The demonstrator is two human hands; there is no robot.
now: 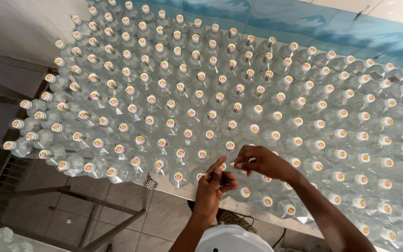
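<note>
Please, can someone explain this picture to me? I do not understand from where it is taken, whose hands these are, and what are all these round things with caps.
There is one picture, taken by a camera worn on a person's head and looking down, so you see that person's own two bare hands from above.

The round things are the capped tops of clear plastic bottles. Many stand upright in close rows on a shiny table. Their caps are white or pale with a coloured mark on top.

The left hand and the right hand meet above the front rows of bottles. The fingers pinch something small between them, but it is too small to say what it is.

Below the table edge you see a tiled floor and, on the left, a metal frame.
</note>
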